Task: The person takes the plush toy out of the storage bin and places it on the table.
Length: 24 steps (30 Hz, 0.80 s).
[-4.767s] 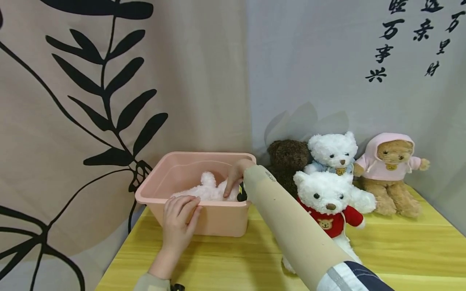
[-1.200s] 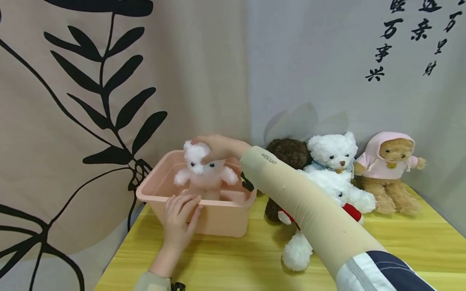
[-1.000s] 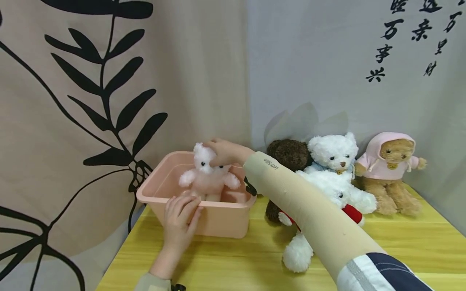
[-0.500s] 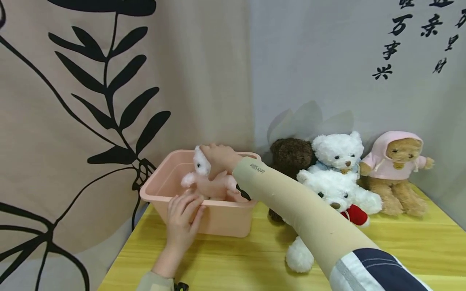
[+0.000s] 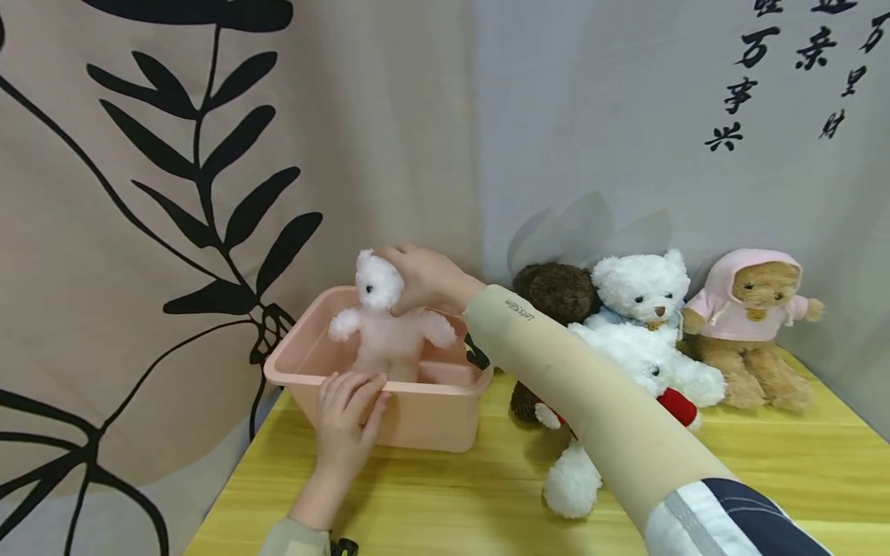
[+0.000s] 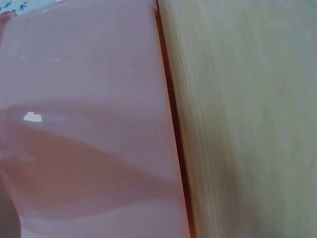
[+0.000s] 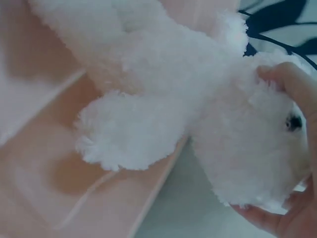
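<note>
A fluffy white teddy bear [image 5: 392, 340] is upright inside the pink plastic basin [image 5: 427, 423], its head above the rim and its legs partly hidden by the front wall. My right hand [image 5: 429, 279] grips its head from behind. In the right wrist view the fingers and thumb of that hand [image 7: 292, 82] reach around the bear's head [image 7: 242, 134], near a black eye. My left hand [image 5: 345, 421] holds the basin's front rim, fingertips hooked over it. The left wrist view shows the basin's outer wall [image 6: 89, 64] and a sliver of hand [image 6: 7, 218].
Right of the basin sit a dark brown bear [image 5: 554, 292], a white bear in blue [image 5: 636, 282] and a tan bear in a pink hoodie [image 5: 751, 309]. Before them is a white bear in red [image 5: 622, 351], partly behind my right forearm. All rest on a wooden table [image 5: 452, 510].
Several seconds ago the bear lay low in the basin; now it is upright. It dipped half a second ago and has risen again with my right hand. My left hand stays on the rim.
</note>
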Tool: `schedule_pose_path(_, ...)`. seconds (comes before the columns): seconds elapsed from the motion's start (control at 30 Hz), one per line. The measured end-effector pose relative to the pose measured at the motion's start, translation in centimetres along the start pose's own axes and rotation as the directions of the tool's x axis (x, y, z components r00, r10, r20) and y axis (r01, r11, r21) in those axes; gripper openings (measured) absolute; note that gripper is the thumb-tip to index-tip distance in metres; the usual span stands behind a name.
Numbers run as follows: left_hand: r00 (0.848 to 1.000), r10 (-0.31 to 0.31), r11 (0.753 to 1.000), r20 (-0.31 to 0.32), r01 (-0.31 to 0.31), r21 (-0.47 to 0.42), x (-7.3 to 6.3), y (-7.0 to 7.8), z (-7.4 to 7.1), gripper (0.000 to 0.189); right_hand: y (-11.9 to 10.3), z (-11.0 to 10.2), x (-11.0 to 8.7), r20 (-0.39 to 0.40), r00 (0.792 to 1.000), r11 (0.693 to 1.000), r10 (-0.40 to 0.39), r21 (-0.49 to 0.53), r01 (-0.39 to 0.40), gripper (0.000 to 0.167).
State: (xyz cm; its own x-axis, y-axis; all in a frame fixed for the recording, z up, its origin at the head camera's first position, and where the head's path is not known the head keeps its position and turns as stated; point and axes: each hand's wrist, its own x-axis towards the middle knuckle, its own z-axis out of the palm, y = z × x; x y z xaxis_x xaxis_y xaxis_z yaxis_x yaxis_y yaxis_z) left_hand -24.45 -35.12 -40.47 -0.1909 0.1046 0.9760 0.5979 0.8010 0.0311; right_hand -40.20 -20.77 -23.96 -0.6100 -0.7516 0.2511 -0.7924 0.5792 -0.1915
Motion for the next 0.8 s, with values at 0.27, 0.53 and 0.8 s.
schedule_pose_path(0.27, 1.000, -0.008, 1.000, 0.028, 0.009, -0.021, -0.5, -0.3, 0.7, 0.030, 2.1, -6.5, -2.4, -0.138, 0.989, 0.997, 0.056, 0.054, -0.049, 0.095)
schedule_pose_path(0.53, 1.000, -0.005, 0.999, -0.004, 0.005, -0.035, -0.6, -1.1, 0.4, 0.033, 5.1, -16.5, -7.3, -0.326, 0.943, 0.997, 0.064, 0.071, -0.043, 0.094)
schedule_pose_path(0.8, 1.000, -0.017, 1.000, -0.006, 0.017, -0.021, -0.6, -2.0, -0.6, 0.036, 7.8, -24.6, -15.8, -0.432, 0.889, 0.985, 0.150, -0.018, -0.174, 0.095)
